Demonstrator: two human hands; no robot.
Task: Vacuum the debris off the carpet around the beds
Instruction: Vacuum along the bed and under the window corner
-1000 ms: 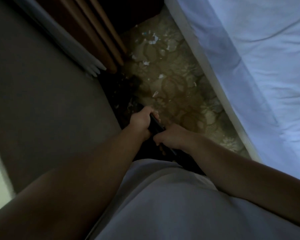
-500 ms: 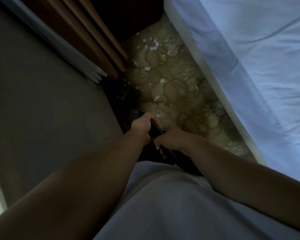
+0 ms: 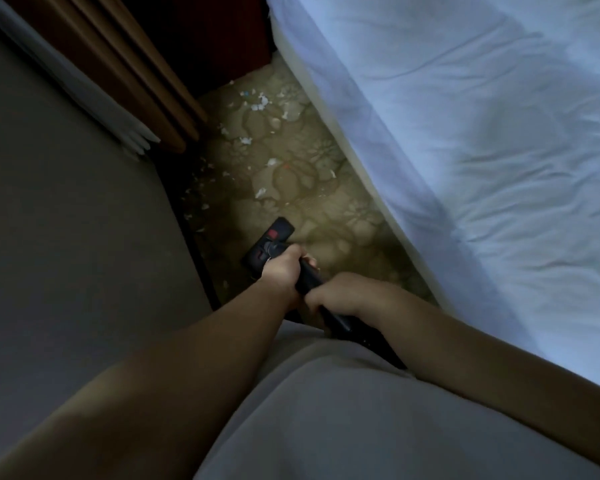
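Both bare forearms reach forward and down, converging ahead of the torso. The left hand is curled round the wand, farther along it. The right hand grips just behind (knuckles up, fingers wrapped under), and the two hands nearly touch.

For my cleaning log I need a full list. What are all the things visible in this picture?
vacuum head: one, black with red button, on carpet ahead of hands
vacuum tube: one, black, from head back to person
debris scraps: many, white, scattered on carpet, mostly beyond the head
carpet: one, beige patterned, middle strip
bed: one, white sheet, right
curtains: brown folds, one white beside, top left
grey surface: one, left; cannot tell what
furniture: one, dark brown, top
shirt: one, grey, bottom
left hand: one, grips tube, nearer the head
right hand: one, grips tube behind it
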